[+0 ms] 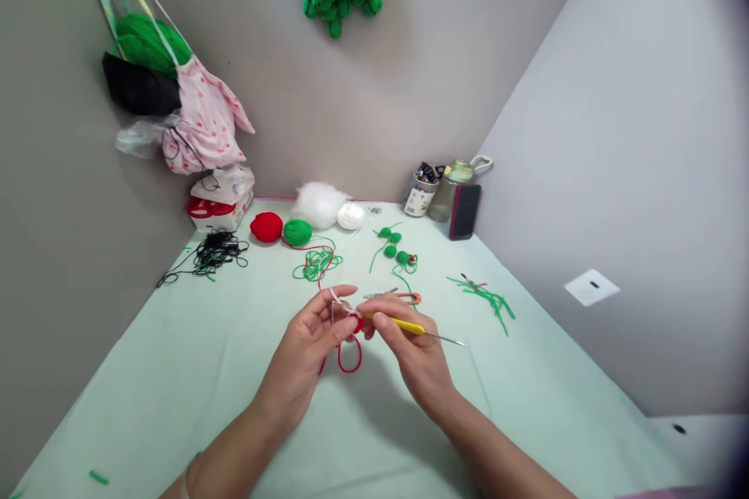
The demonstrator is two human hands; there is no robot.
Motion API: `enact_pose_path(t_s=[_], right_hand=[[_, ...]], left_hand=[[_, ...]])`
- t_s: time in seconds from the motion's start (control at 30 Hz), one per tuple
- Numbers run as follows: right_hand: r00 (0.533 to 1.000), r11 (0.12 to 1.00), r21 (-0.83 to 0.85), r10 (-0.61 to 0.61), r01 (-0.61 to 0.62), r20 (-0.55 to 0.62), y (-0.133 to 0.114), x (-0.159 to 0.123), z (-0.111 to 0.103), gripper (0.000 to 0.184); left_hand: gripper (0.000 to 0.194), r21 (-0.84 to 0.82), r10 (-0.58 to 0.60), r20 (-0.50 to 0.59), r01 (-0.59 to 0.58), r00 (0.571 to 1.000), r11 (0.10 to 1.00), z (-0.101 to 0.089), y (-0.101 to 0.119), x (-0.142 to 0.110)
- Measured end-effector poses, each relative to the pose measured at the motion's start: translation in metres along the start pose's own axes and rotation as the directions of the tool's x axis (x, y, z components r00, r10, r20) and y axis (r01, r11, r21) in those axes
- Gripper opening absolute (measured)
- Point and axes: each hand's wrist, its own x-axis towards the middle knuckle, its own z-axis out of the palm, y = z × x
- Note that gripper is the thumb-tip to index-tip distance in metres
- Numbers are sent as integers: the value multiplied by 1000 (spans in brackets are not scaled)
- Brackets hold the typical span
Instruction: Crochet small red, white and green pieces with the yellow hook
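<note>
Forearms (234,444) slanting inward from the bottom edge, meeting near the middle above a pale green tabletop (146,405). Left hand (310,339) tilted up to the right, index finger raised; right hand (413,347) leaning in from the right, fingertips close to the left ones. Just beyond, near the right fingers and partly hidden by them, an orange-handled tool (413,298). Farther back, small green balls (390,251), tangled green yarn (319,267), red ball (267,227), green ball (297,231), white ball (350,216) and fluffy white stuffing (319,204). Black yarn (218,251) off to the left; green strands (491,300) at right, below a phone (465,212) propped against a bottle (443,201). Left thumb and fingers closed in a pinch on a small red piece (356,322), with white yarn (338,296) by the index finger and a red loop (349,359) hanging below. Right thumb and fingers gripping a yellow-handled hook (406,324) like a pen, with one end at the red piece, too small to make out.
</note>
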Motion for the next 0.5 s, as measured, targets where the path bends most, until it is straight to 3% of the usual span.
enact_pose_path(t_s=[0.1, 0.23, 0.4, 0.5], right_hand=[[999, 999, -26, -20, 19, -38, -9, 10, 5, 11], [995, 999, 38, 38, -35, -97, -20, 29, 13, 9], [967, 975, 190, 152, -113, -206, -20, 46, 21, 15], [947, 987, 130, 133, -99, -293, -13, 45, 25, 13]], left_hand=[[41, 57, -1, 12, 0, 1000, 998, 2, 8, 4], [57, 29, -44, 2, 44, 999, 999, 6, 27, 11], [56, -177, -116, -12, 112, 993, 978, 11, 43, 23], [43, -319, -227, -32, 206, 973, 925, 12, 41, 29]])
